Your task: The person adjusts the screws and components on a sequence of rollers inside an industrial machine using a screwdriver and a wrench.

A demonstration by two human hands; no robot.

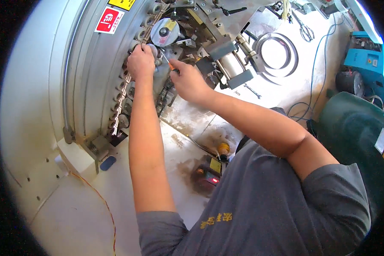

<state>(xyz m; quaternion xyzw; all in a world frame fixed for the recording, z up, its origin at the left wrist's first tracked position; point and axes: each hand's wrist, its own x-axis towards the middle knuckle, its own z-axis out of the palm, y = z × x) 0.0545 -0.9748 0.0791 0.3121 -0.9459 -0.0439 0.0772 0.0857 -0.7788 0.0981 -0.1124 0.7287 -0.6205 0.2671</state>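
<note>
My right hand [187,80] grips a screwdriver [173,68] by its orange and black handle, the thin shaft pointing up and left into the machine. Beside it, my left hand [141,63] reaches in among small rollers with its fingers bent together. Whatever lies between those fingertips is hidden from view. The screwdriver tip ends close to a small metal roller [152,50] right of my left fingers. Just above is a round silver disc [165,32] with a label on it. A pale, toothed chain-like strip [123,94] runs down the line of rollers, left of my left forearm.
A pneumatic cylinder [234,65] juts out right of my hands. On the white surface lie metal rings [295,55], scissors-like pliers [305,31] and a wrench [252,91]. Blue cable [315,91] trails near a blue machine [365,64]. A small lit display box [211,176] sits below.
</note>
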